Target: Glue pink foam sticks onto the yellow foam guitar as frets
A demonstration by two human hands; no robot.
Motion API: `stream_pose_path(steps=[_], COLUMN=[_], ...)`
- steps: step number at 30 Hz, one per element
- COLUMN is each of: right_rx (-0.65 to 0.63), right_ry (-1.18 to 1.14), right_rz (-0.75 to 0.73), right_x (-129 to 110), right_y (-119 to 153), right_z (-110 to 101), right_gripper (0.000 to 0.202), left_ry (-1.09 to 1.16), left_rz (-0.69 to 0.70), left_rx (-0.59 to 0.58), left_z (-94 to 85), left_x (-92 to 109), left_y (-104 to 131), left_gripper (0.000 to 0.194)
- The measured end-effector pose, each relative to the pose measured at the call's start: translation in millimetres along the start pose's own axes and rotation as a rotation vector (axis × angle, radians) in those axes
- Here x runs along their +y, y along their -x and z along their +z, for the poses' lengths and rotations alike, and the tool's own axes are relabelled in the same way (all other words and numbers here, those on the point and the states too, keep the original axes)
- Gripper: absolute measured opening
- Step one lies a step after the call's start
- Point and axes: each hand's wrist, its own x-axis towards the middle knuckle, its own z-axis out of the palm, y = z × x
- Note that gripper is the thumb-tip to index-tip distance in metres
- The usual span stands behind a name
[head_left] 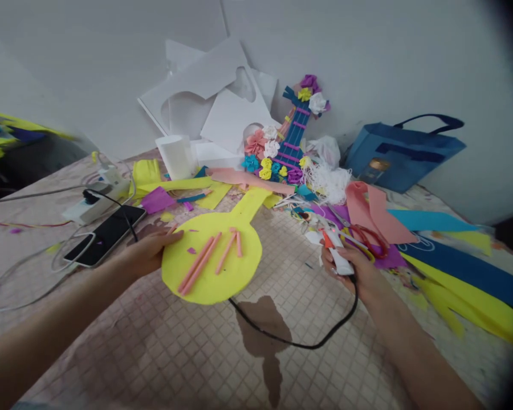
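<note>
With the left hand point(151, 254) in a pinching grip on the yellow cutout point(241, 273) over the table point(325, 376) and the right hand point(359, 265) wrapped round the glue gun point(340, 257), tilting could spill the pink rolls point(202, 265) if unglued, or the black cord point(297, 344) could snag.

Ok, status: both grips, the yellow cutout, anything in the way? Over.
Left grip on edge of yellow cutout. Right grip holding white-and-orange tool. Pink strips lying on cutout. Possible snag: black cord looped between grips.
</note>
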Motion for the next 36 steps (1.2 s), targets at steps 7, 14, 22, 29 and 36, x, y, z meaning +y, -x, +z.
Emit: stream_pose_path(steps=[7,14,22,29,36], right_rx=[-0.053,-0.054,-0.092,-0.088,-0.042], right_ry=[-0.078,-0.063,-0.076,-0.008,-0.021], right_rz=[-0.007,-0.008,0.001,-0.001,0.004], right_x=[-9.4,-13.1,-9.2,-5.5,-7.1], right_y=[7.3,10.0,8.8,10.5,12.5], right_z=[5.8,7.4,7.9,7.7,12.2], right_gripper=[0.022,0.028,0.029,0.011,0.013], left_ry=[0.096,-0.174,-1.119,-1.377,-1.709], left_rz=[-0.044,0.066,0.714,0.695,0.623], left_rx=[-0.026,-0.126,0.128,-0.109,-0.007], left_z=[35.9,18.2,11.4,66.9,102.0], left_x=[-35.6,-40.5,-24.4,-41.7,-48.1], left_y=[23.3,16.5,33.2,44.4,40.3], left_gripper=[0.022,0.026,0.026,0.031,0.036])
